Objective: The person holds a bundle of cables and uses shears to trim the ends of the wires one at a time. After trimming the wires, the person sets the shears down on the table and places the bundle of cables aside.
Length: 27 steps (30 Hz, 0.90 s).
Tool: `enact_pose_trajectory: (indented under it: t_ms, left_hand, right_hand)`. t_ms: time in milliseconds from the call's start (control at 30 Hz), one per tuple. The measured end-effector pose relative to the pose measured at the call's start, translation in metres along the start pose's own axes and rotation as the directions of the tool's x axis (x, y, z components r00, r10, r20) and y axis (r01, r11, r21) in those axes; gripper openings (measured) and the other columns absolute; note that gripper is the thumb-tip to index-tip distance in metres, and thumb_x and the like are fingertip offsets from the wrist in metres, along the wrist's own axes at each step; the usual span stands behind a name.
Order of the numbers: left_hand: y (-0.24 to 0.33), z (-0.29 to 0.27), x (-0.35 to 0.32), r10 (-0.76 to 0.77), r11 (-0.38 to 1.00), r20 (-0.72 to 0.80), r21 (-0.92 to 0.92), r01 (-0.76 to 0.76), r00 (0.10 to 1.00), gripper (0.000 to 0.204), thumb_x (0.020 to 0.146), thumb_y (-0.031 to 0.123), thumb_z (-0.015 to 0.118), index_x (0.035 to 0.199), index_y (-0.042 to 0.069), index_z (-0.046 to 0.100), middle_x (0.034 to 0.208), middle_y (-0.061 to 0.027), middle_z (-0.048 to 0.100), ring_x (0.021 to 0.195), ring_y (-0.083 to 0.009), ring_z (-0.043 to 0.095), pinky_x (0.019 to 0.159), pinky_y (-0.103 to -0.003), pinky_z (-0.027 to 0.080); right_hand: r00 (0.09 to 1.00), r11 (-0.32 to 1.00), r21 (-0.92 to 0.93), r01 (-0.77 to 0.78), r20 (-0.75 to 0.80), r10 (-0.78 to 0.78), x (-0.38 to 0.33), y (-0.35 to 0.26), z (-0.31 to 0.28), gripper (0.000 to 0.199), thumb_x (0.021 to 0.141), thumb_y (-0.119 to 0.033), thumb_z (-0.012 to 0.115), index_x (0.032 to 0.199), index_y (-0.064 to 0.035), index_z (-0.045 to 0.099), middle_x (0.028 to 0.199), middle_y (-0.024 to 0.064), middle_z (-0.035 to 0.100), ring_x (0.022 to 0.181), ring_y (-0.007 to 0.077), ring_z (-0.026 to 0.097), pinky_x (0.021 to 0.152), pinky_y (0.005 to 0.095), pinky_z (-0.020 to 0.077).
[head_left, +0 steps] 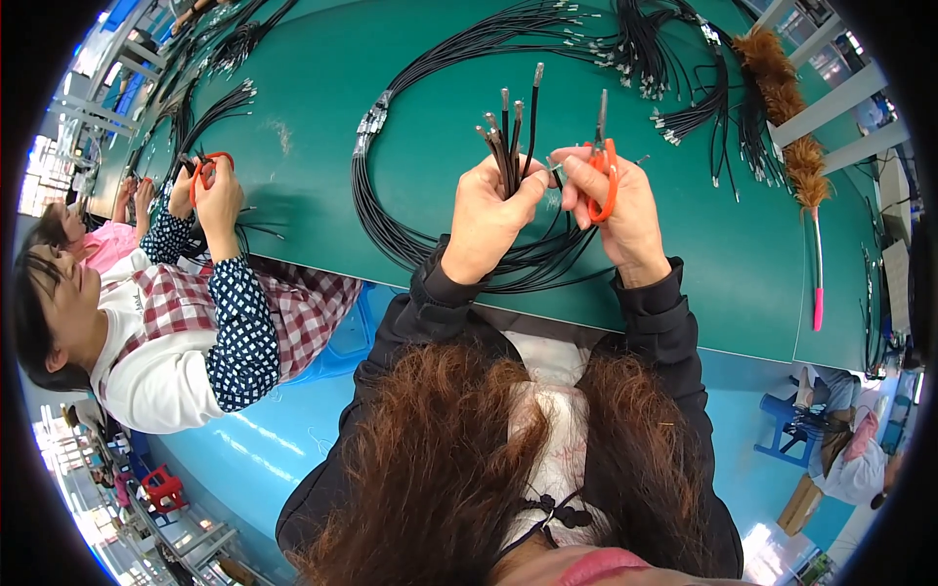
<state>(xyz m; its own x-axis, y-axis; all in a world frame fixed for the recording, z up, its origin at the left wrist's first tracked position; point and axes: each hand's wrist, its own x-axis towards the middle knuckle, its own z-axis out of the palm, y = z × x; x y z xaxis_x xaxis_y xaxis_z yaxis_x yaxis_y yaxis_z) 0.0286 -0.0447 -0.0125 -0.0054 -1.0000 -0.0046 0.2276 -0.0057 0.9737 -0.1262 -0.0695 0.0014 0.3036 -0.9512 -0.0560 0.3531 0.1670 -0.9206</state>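
The left hand [484,220], at the middle of the frame, has its grip closed around a bunch of black cables [505,161], whose silver-tipped ends stand up at uneven heights above the thumb. The right hand [633,210], just beside it to the right, grasps orange-handled scissors [614,181], blades pointing to the top of the frame. Its thumb is close to the left thumb; a small pale bit shows between them, too small to tell what.

Below and behind the hands, a large coil [362,186] of black cable curves over the green counter [738,278], from the upper centre down the left and under the wrists. A silvery band [374,112] wraps it at its upper left. More cable bundles [650,49] lie at the upper right, near a brown feather duster [806,166] with a pink-ended handle. At the left of the frame, a co-worker's hand [223,200] holds another orange-handled pair [207,174]. A blue stool [347,337] shows beside that co-worker.
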Motion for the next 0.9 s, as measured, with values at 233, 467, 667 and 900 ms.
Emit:
enact_pose_trajectory:
  t_ms: [233, 467, 667, 900]
  left_hand:
    - [0.000, 0.003, -0.001, 0.027, 1.000, 0.001, 0.005, -0.027, 1.000, 0.010, 0.085, 0.010, 0.063, 0.087, 0.001, 0.058, 0.065, 0.0026, 0.054, 0.052, -0.0026, 0.044, 0.046, -0.019, 0.033]
    - [0.002, 0.005, -0.002, 0.068, 0.997, -0.038, 0.049, -0.066, 0.997, 0.013, 0.085, 0.011, 0.065, 0.089, 0.000, 0.060, 0.067, 0.0026, 0.056, 0.055, -0.0022, 0.045, 0.048, -0.018, 0.034]
    - [-0.005, -0.010, 0.015, 0.009, 0.997, -0.054, 0.075, -0.005, 0.998, 0.011, 0.085, 0.010, 0.065, 0.087, -0.001, 0.062, 0.067, 0.0035, 0.056, 0.057, -0.0012, 0.045, 0.049, -0.018, 0.035]
    - [-0.013, -0.017, 0.018, 0.006, 0.998, -0.042, 0.061, -0.004, 0.999, 0.009, 0.086, 0.008, 0.062, 0.086, -0.001, 0.062, 0.067, 0.0031, 0.056, 0.055, -0.0017, 0.044, 0.047, -0.018, 0.034]
  right_hand:
    - [1.000, 0.999, -0.031, 0.022, 0.006, -0.022, -0.001, 0.005, -0.002, 0.013, 0.087, -0.011, 0.061, 0.091, 0.0009, 0.061, 0.062, 0.0044, 0.058, 0.043, 0.0069, 0.048, 0.040, 0.0174, 0.0359]
    - [0.998, 0.997, -0.033, 0.064, -0.016, -0.064, -0.002, 0.010, 0.002, 0.013, 0.087, -0.011, 0.061, 0.092, 0.0013, 0.061, 0.062, 0.0046, 0.059, 0.044, 0.0068, 0.048, 0.040, 0.0174, 0.0363]
    - [0.998, 0.990, -0.132, 0.059, -0.007, -0.060, 0.019, 0.006, 0.012, 0.014, 0.086, -0.010, 0.061, 0.094, 0.0021, 0.061, 0.062, 0.0047, 0.058, 0.044, 0.0066, 0.048, 0.040, 0.0173, 0.0361]
    - [1.000, 1.000, 0.010, -0.007, -0.007, 0.007, 0.032, 0.029, -0.001, 0.015, 0.086, -0.011, 0.061, 0.093, 0.0018, 0.061, 0.061, 0.0038, 0.058, 0.044, 0.0067, 0.048, 0.040, 0.0176, 0.0358]
